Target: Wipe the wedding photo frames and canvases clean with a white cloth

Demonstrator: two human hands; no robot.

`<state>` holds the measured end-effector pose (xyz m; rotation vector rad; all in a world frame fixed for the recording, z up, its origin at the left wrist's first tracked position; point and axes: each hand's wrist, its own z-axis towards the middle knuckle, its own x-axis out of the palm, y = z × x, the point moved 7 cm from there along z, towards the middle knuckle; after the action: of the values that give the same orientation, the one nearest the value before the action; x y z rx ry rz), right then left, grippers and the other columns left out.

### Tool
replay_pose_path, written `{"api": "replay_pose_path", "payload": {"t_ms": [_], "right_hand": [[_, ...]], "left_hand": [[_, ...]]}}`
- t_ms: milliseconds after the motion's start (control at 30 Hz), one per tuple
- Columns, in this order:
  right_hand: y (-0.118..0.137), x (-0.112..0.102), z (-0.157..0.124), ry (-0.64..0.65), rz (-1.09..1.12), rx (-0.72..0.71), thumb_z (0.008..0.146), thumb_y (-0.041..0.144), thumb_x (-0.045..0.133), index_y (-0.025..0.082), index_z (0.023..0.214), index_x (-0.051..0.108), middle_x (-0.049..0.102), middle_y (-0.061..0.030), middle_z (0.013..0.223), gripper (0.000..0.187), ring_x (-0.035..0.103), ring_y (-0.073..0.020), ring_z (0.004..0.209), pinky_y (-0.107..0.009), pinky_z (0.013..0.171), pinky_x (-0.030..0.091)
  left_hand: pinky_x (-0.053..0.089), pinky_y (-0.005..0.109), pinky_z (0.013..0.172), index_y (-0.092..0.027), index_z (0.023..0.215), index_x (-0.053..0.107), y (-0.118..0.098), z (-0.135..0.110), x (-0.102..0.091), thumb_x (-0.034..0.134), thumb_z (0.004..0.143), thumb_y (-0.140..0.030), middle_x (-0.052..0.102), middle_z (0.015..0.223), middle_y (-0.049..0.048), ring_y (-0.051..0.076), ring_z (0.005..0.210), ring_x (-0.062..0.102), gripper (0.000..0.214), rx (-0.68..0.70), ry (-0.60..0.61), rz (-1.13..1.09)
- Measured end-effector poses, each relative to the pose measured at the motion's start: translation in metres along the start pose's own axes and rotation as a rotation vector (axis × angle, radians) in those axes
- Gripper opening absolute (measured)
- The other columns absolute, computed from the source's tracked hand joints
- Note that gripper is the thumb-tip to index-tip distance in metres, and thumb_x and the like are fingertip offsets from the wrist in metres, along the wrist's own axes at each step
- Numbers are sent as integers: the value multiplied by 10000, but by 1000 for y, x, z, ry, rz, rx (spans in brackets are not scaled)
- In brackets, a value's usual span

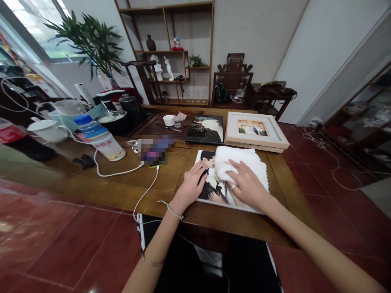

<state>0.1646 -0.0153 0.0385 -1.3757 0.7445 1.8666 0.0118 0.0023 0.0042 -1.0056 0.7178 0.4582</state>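
Observation:
A large photo print (210,185) of a couple lies flat near the front edge of the wooden table (159,183). A white towel (244,160) covers its right and far part. My left hand (191,185) rests flat on the print's left edge, fingers stretched out. My right hand (246,185), with a ring on one finger, presses down on the towel, fingers slightly curled over a bunched fold of it.
Farther back lie a dark photo print (206,129) and a light wooden picture frame (255,130). To the left stand a plastic bottle (100,140), a white charging cable (122,173), pots and cups. Shelves, chairs and a potted plant line the back wall.

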Motion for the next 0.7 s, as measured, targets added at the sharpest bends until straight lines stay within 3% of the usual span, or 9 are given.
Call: {"api": "replay_pose_path", "payload": {"t_ms": [233,500,700], "right_hand": [[14,4,-6,19,-20,-37,771,115,505,115,1049,639,448,-192,1389,308,307,-336,1335,-566,1082,227],[46,0,-25,49,61,-104,688,73,498,139,954,638,412,-170,1422,308,226,-319,1371,-547,1111,174],[48,1,-27,67,77,-107,663,80,506,144,938,632,402,-169,1429,309,229,-311,1370,-537,1118,165]], "left_hand": [[306,458,1101,-185,1309,486,1,1,0,402,944,-248,410,1439,101,230,1361,329,379,5,7,0],[298,464,1100,-181,1367,417,3,2,3,382,939,-217,352,1474,98,232,1376,296,432,13,51,26],[303,471,1093,-207,1395,373,2,1,3,367,937,-198,333,1486,83,226,1380,288,458,24,54,28]]}}
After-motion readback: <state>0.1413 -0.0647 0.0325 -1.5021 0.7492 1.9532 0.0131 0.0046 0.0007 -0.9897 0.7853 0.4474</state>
